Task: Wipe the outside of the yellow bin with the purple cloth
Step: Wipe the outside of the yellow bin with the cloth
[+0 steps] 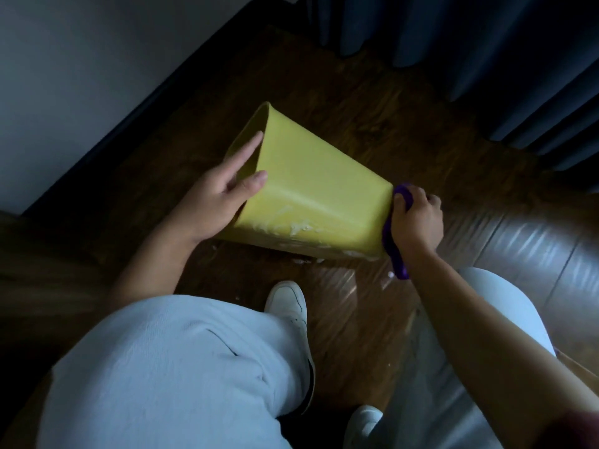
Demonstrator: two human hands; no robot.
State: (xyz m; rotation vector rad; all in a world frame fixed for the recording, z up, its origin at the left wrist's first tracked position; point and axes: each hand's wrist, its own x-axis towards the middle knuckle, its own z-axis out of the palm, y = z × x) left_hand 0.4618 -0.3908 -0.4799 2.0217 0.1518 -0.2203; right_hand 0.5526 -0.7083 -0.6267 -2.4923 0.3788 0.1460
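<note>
Knees in pale trousers fill the foreground, with a white shoe between them on the wood floor. Beyond, the right hand is closed around the purple cloth, pressing it against the base end of the yellow bin. That bin lies tipped on its side, low edge on the floor, mouth pointing away to the left. At the rim, the left hand steadies it, fingers spread, thumb on the outer wall. White residue smears the lower wall, and flecks lie on the floor beneath. With only a light hold at the rim, a firm wipe could probably roll or skid the bin. The loose cloth tail may drag flecks about.
</note>
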